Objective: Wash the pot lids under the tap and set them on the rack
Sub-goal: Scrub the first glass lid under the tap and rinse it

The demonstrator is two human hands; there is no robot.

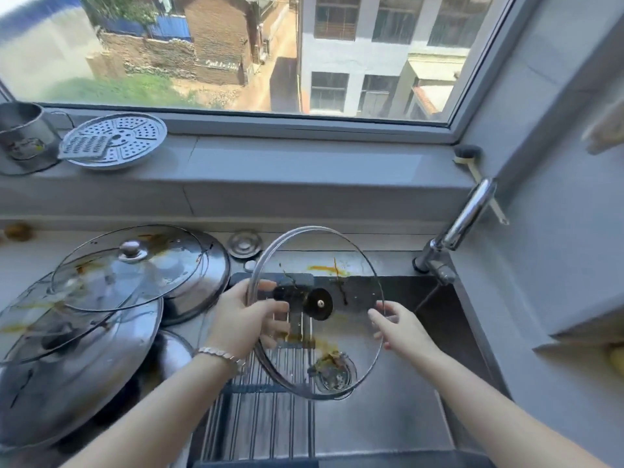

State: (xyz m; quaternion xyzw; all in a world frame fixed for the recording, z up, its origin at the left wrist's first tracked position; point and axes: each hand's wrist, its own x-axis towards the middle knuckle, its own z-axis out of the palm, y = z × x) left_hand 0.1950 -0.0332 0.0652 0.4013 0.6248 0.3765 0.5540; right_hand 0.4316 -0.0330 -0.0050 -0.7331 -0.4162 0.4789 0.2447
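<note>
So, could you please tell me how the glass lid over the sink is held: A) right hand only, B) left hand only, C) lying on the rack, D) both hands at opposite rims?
D: the left hand grips the glass lid at its left rim and the right hand pinches its right rim, above the sink.

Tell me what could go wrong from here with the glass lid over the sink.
1. The glass lid is held at its rim by the left hand and right hand; its orange streaks look greasy, so it could slip into the sink.
2. Swinging it toward the tap could knock its rim.
3. The stacked lids beside the left arm lean and might slide.
</note>
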